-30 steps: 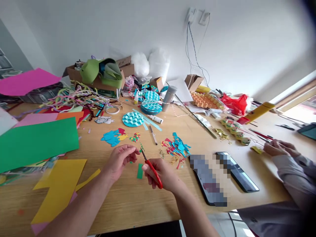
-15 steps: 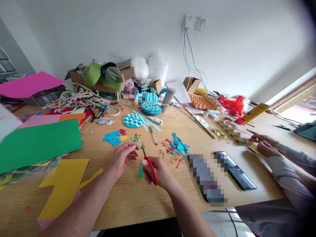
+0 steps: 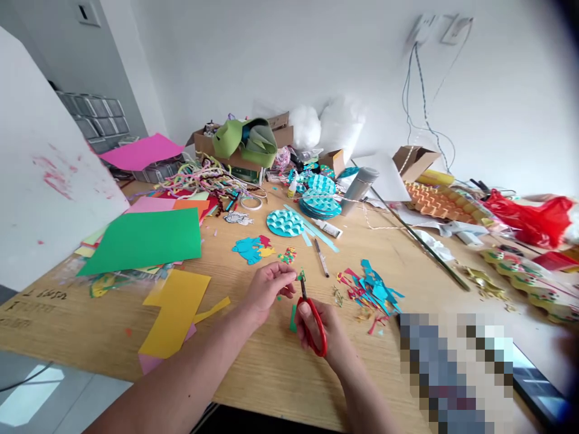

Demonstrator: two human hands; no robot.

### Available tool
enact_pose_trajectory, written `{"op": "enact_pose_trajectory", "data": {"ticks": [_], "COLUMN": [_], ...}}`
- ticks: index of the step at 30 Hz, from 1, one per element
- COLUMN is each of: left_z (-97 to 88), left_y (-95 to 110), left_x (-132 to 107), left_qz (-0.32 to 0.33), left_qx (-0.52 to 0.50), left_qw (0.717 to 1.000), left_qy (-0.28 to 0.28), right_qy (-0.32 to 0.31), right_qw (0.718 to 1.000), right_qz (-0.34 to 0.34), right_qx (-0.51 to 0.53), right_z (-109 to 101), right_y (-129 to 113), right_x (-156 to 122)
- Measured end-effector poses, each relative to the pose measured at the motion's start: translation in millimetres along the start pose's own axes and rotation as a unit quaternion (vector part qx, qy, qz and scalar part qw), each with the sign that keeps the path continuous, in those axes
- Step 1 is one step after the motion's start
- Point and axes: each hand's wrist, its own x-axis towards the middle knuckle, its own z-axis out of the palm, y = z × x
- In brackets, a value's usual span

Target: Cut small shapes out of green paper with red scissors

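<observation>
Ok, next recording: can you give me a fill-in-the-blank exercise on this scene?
1. The right hand holds scissors whose handles are coloured ____.
2. As the wearer sees it, the pen lies to the ____ of the left hand.
3. The large notched sheet to the left of that hand is coloured ____.

Missing words: red; right; yellow.

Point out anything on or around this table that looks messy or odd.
Blue and red scraps lie strewn in a loose heap right of the pen, like uncleared offcuts. At far left, reddish smears mark the otherwise white panel.
</observation>
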Motion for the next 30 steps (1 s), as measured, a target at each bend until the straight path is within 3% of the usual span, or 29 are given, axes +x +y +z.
{"op": "enact_pose_trajectory", "data": {"ticks": [12, 30], "left_z": [0.9, 0.7], "left_y": [0.2, -3.4], "left_x": [-1.8, 0.6], "left_qz": [-0.011, -0.014], "left_qx": [0.024, 0.014], "left_qw": [0.999, 1.0], "left_qy": [-0.017, 0.004], "right_qy": [-0.006, -0.001], "right_qw": [1.0, 1.0], "right_qz": [-0.021, -0.021], "right_qx": [0.018, 0.02], "right_z": [3.4, 1.7], "right_y": [8.7, 8.9], "right_x": [1.4, 0.8]}}
